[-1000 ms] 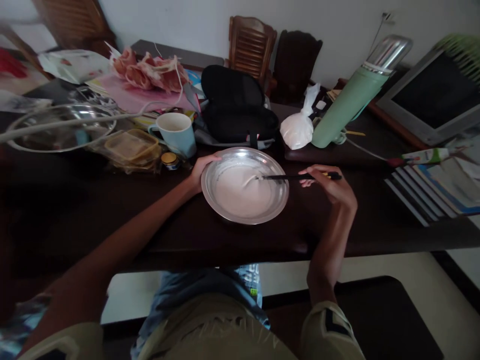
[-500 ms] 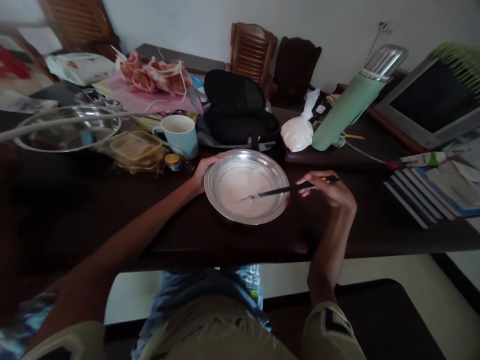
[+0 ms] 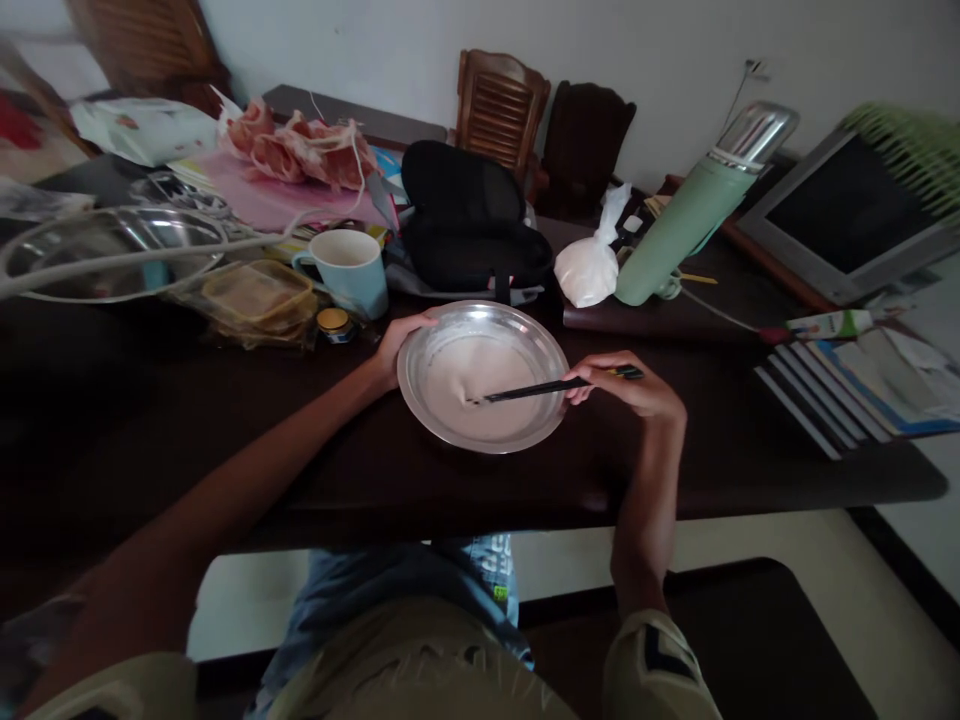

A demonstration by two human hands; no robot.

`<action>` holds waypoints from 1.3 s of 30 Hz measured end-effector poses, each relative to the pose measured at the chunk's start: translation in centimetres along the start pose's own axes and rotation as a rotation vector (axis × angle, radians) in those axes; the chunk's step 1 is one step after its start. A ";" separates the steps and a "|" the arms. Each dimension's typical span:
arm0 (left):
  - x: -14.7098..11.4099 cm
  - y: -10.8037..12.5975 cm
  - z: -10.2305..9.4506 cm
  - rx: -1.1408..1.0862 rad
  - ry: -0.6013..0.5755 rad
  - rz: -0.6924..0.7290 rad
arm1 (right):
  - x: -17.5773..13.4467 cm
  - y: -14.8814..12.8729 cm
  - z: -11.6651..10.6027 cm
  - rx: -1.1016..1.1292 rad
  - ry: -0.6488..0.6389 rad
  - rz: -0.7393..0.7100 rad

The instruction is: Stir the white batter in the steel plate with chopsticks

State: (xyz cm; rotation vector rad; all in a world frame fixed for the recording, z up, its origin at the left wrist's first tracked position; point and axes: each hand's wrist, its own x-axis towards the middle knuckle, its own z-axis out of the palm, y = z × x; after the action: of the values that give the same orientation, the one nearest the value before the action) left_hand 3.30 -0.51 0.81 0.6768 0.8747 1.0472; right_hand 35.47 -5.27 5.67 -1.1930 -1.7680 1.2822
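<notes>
Wall [image 3: 360, 45], pale, is seen behind one dark table [image 3: 187, 430]. At least three wooden chairs [image 3: 499, 110] are counted. One television [image 3: 844, 205] is set at right, one metal basin [image 3: 193, 228] at far left, one green thermos [image 3: 682, 235] between. One metal bowl [image 3: 433, 427], holding pale mixture [image 3: 495, 420], is placed near the table's front edge, its left rim gripped by the left hand [image 3: 397, 348], thumb on top, other fingers hidden. Beyond, one blue mug [image 3: 358, 278] is seen. Dark chopsticks [image 3: 525, 391] are pinched by the fingertips of the right hand [image 3: 628, 385], ends dipped. One small jar [image 3: 335, 326] is placed by the mug.
</notes>
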 end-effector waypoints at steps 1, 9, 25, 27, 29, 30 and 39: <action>0.0 0.0 0.1 -0.010 0.008 0.009 | 0.0 0.0 0.0 -0.006 0.046 0.006; 0.1 0.0 0.0 -0.019 -0.019 0.001 | -0.2 -0.2 0.2 0.005 -0.027 0.012; 0.5 -0.4 -0.4 0.012 -0.081 0.051 | 0.2 -0.2 0.6 0.027 -0.014 -0.002; 0.6 -0.5 -0.5 0.001 -0.085 0.071 | 0.0 -0.3 0.4 0.030 0.079 0.016; 0.6 -0.5 -0.5 0.002 -0.088 0.054 | 0.0 -0.3 0.2 0.026 0.166 -0.006; 0.5 -0.4 -0.5 0.010 -0.087 0.039 | 0.0 -0.3 0.1 0.020 0.137 -0.018; 0.3 -0.1 0.0 0.023 -0.074 0.036 | -0.2 -0.3 -0.1 0.013 0.144 -0.034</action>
State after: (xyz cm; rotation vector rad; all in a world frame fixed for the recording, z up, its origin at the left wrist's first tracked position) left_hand 3.38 -0.32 0.63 0.7487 0.8143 1.0391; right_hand 35.55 -5.48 6.00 -1.2121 -1.6665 1.1569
